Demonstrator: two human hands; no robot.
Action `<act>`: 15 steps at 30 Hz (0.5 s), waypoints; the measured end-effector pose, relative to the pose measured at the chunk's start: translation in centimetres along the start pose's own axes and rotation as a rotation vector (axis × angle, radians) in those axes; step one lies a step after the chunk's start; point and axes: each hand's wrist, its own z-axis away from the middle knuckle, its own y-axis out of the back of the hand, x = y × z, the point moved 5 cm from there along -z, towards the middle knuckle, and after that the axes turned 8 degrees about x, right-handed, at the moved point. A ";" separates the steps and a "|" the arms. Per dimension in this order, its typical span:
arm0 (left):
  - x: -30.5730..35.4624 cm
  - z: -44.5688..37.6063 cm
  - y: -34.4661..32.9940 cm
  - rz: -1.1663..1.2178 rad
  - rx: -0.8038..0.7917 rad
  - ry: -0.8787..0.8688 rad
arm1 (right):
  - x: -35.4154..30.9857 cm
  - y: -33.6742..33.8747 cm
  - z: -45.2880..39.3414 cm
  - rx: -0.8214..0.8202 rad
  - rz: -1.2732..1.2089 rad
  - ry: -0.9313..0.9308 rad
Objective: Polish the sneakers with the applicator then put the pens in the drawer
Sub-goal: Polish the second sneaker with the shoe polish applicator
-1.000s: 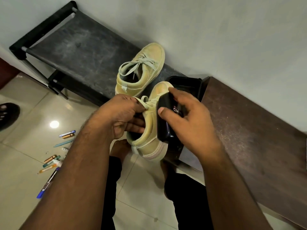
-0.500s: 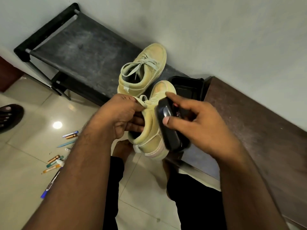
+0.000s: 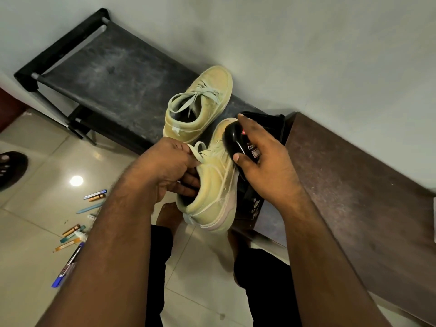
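My left hand (image 3: 168, 167) grips a pale yellow sneaker (image 3: 213, 185) by its collar and holds it in the air, fingers inside the opening. My right hand (image 3: 264, 165) holds a black polish applicator (image 3: 238, 141) pressed against the sneaker's right side near the toe. The second yellow sneaker (image 3: 199, 105) stands on the black rack (image 3: 113, 74) behind. Several pens (image 3: 77, 228) lie scattered on the tiled floor at the lower left, partly hidden by my left forearm.
A brown wooden cabinet top (image 3: 358, 197) runs along the wall at the right, with a black open drawer (image 3: 271, 121) at its left end behind my right hand. A dark sandal (image 3: 10, 168) lies at the left edge. My legs are below.
My right hand has slid the applicator from the sneaker's heel side up toward its toe. My left hand keeps its hold on the sneaker.
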 end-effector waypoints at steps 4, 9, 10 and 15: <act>-0.2 -0.8 1.3 -0.095 0.107 -0.050 | -1.1 -0.1 1.5 -0.153 -0.075 0.138; -0.3 -1.3 2.0 -0.146 0.164 -0.080 | -0.2 -0.9 0.3 -0.111 0.040 0.154; -0.5 -1.5 2.0 -0.140 0.159 -0.070 | 0.3 -0.7 -0.1 -0.080 0.102 0.124; -0.4 -1.8 2.2 -0.219 0.236 -0.135 | -0.8 -0.7 0.8 -0.120 0.167 0.161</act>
